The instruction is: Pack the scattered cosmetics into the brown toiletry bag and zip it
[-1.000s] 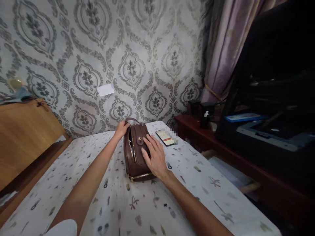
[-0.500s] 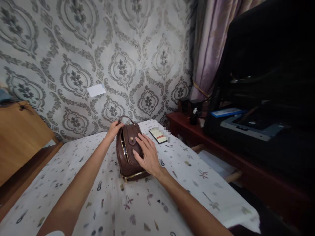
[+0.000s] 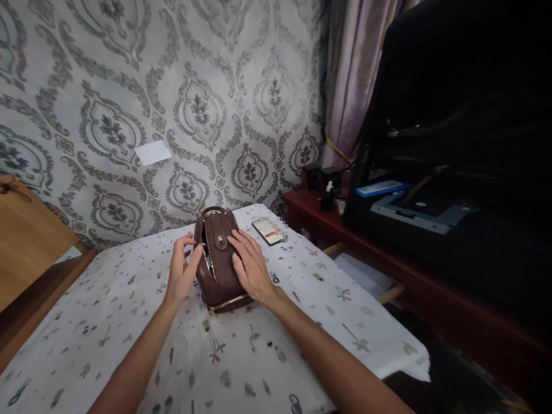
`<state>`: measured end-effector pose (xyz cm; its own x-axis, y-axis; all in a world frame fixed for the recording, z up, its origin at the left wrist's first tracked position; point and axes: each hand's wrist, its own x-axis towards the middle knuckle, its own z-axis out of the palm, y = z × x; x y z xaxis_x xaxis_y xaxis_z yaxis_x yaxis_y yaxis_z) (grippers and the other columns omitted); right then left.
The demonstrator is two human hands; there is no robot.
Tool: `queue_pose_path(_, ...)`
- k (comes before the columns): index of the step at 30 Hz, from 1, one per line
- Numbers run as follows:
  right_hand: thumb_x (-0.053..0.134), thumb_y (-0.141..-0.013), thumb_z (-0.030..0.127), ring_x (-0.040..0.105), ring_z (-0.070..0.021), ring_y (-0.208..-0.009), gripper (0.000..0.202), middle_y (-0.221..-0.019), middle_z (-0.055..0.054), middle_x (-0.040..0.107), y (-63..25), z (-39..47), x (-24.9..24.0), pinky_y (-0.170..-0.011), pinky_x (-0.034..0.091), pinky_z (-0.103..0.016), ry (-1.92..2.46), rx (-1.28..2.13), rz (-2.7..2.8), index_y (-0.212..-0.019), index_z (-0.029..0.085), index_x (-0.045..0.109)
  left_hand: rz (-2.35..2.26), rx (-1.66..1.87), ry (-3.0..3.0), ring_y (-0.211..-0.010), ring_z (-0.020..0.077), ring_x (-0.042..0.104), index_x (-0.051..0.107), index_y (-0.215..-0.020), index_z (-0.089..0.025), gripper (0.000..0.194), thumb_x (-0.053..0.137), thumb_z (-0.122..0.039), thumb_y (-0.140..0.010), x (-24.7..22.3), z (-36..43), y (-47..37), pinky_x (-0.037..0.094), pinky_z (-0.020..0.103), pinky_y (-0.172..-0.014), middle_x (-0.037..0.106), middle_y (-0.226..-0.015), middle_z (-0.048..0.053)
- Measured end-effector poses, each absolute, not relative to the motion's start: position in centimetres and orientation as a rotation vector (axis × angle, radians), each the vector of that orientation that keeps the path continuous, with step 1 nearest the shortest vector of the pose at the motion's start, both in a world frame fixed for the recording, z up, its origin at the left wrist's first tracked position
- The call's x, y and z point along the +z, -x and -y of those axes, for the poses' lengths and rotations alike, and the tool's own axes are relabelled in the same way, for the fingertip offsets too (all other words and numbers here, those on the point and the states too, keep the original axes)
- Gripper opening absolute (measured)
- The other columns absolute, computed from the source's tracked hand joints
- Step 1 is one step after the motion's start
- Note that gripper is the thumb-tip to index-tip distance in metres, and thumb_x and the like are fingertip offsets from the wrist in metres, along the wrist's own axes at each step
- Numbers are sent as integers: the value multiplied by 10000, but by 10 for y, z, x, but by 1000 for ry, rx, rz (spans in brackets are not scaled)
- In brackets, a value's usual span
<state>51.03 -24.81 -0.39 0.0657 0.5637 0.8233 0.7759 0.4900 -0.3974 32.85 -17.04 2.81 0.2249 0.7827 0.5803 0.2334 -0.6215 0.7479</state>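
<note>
A brown leather handbag [image 3: 228, 276] lies on the patterned white cloth, its carry handle toward the wall. Gold zips run along its near end and left part; the left zip is parted, and what is inside is too dark to name. My right hand [image 3: 252, 267] rests on the bag's right side, fingers spread beside the gold clasp. At the bag's left edge is my left hand [image 3: 183, 270], fingers apart and curved, holding nothing; whether its fingertips touch the leather I cannot tell.
A phone [image 3: 268, 231] with a lit screen lies right of the bag. Farther right stand a dark red cabinet [image 3: 302, 210], a small dark bottle [image 3: 328, 196] and a large black screen [image 3: 452, 144]. A wooden board [image 3: 34, 230] is at the left; the papered wall is behind.
My left hand has left the top of the bag near the handle and come down along its left side. My right hand stays on the bag. The camera view has shifted slightly.
</note>
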Motion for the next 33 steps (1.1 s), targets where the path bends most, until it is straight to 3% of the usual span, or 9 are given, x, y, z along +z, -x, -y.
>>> queue_pose_path(7, 337, -992, 193, 367, -241, -1422, 445, -1482, -108, 489, -511, 245, -7, -1163, 342, -527, 1129, -196, 1609, -1414, 199, 479, -964, 1434, -2382, -1308, 278, 445, 469, -1094, -231, 208, 559, -322, -931, 25, 218, -323, 396, 473, -1065, 478, -1311, 136)
queue_pose_path(13, 328, -1010, 216, 377, -241, -1417, 431, -1477, -109, 493, -510, 242, -9, -1163, 342, -531, 1120, -187, 1604, -1414, 204, 475, -1105, 1369, -2541, -1335, 301, 432, 442, -1133, -222, 238, 549, -312, -941, 23, 226, -329, 413, 502, -1065, 444, -1349, 164)
queue_pose_path(19, 317, -1020, 241, 389, -235, -1415, 426, -1475, -104, 497, -510, 241, -10, -1169, 341, -522, 1142, -211, 1597, -1411, 206, 484, -1106, 1261, -2619, -1405, 370, 342, 304, -1421, -261, 746, 714, -418, -818, 14, 224, -331, 371, 575, -1104, 313, -1501, 186)
queue_pose_path(21, 314, -1022, 249, 390, -235, -1417, 430, -1475, -104, 498, -509, 241, -10, -1169, 343, -521, 1147, -217, 1594, -1417, 211, 479, -1111, 1242, -2655, -1416, 381, 325, 260, -1472, -287, 804, 708, -442, -822, 11, 221, -332, 353, 588, -1112, 291, -1525, 177)
queue_pose_path(26, 364, -1011, 266, 376, -247, -1429, 449, -1489, -118, 478, -507, 242, -10, -1167, 344, -522, 1171, -242, 1596, -1451, 215, 439, -1139, 1245, -2728, -1407, 373, 337, 273, -1490, -276, 709, 614, -459, -897, 6, 217, -331, 333, 576, -1119, 340, -1513, 180)
queue_pose_path(30, 425, -994, 258, 376, -263, -1427, 454, -1473, -135, 492, -506, 241, -13, -1150, 365, -524, 1182, -325, 1603, -1443, 196, 438, -1122, 1221, -2652, -1401, 371, 342, 343, -1454, -275, 690, 644, -478, -867, 12, 217, -328, 329, 566, -1118, 361, -1498, 169)
queue_pose_path(33, 436, -990, 248, 376, -269, -1427, 459, -1464, -136, 504, -505, 239, -16, -1134, 383, -527, 1195, -377, 1601, -1446, 194, 435, -981, 1275, -2513, -1392, 326, 363, 401, -1406, -271, 571, 597, -456, -903, 29, 208, -328, 328, 508, -1134, 410, -1450, 144)
